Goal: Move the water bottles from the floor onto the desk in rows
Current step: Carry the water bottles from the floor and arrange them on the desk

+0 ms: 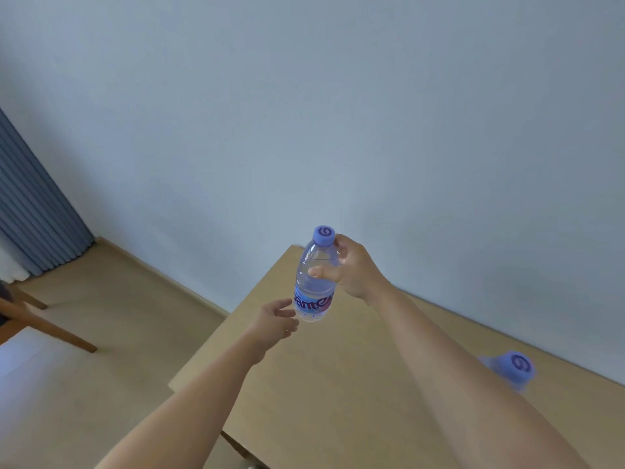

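Right hand (351, 269) grips bottle (314, 282); blue label reads perhaps "ante".

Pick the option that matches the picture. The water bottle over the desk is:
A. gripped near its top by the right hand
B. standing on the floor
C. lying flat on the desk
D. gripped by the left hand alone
A: the right hand grips the water bottle just under its cap, while the left hand is open beside its base.
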### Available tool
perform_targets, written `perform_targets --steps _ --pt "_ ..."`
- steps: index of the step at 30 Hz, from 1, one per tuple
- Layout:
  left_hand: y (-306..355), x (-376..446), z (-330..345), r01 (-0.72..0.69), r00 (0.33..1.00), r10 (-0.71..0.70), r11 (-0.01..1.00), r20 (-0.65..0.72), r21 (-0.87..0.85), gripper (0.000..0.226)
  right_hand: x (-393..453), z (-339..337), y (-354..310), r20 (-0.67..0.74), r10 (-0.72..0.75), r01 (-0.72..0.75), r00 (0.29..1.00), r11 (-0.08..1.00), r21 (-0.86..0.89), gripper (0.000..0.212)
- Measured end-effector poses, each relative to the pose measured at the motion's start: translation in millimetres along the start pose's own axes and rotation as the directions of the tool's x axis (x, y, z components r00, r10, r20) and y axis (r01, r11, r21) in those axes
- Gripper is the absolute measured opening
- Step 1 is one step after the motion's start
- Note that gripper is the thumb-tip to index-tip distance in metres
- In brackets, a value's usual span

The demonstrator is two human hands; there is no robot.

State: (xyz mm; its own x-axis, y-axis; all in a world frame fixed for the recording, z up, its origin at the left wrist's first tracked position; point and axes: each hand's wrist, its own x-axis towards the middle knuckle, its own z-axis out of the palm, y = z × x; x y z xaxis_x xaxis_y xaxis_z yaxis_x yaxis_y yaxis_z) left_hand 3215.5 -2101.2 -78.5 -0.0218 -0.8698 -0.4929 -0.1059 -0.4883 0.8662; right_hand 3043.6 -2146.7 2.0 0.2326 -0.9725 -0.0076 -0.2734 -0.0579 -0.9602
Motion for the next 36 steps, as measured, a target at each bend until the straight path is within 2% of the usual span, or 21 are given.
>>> perform_targets --steps 5,9,14,19,25,29,32,36 --pt "14 52 -45 0.024 0.998 -0.025 1.000 0.058 0.012 0.056 56 26 -6 -0.021 0.043 -0.043 0.999 0.999 0.000 0.040" --pt "25 90 -67 0.024 0.995 -0.026 0.999 0.096 0.021 0.051 90 42 -4 -0.098 0.063 -0.068 0.993 0.996 -0.051 0.043" --pt "36 130 -77 0.015 0.987 -0.026 0.997 0.159 0.069 0.050 123 48 4 -0.158 0.124 -0.139 0.980 0.987 -0.084 0.046" --pt "41 163 -72 -0.024 0.974 -0.013 0.987 0.228 0.160 0.057 145 47 13 -0.253 0.158 -0.194 0.955 0.973 -0.125 0.055" --pt "47 183 -55 -0.095 0.958 0.022 0.965 0.287 0.244 0.063 157 41 26 -0.343 0.141 -0.199 0.929 0.970 -0.141 0.037" --pt "49 195 -49 -0.104 0.962 0.023 0.953 0.271 0.286 0.064 161 40 31 -0.393 0.119 -0.192 0.912 0.970 -0.152 0.038" --pt "48 198 -50 -0.118 0.966 0.045 0.951 0.254 0.284 0.063 165 43 35 -0.425 0.110 -0.190 0.898 0.970 -0.151 0.031" --pt "46 200 -53 -0.146 0.964 0.080 0.956 0.254 0.253 0.062 168 49 38 -0.464 0.115 -0.193 0.878 0.974 -0.123 0.032"
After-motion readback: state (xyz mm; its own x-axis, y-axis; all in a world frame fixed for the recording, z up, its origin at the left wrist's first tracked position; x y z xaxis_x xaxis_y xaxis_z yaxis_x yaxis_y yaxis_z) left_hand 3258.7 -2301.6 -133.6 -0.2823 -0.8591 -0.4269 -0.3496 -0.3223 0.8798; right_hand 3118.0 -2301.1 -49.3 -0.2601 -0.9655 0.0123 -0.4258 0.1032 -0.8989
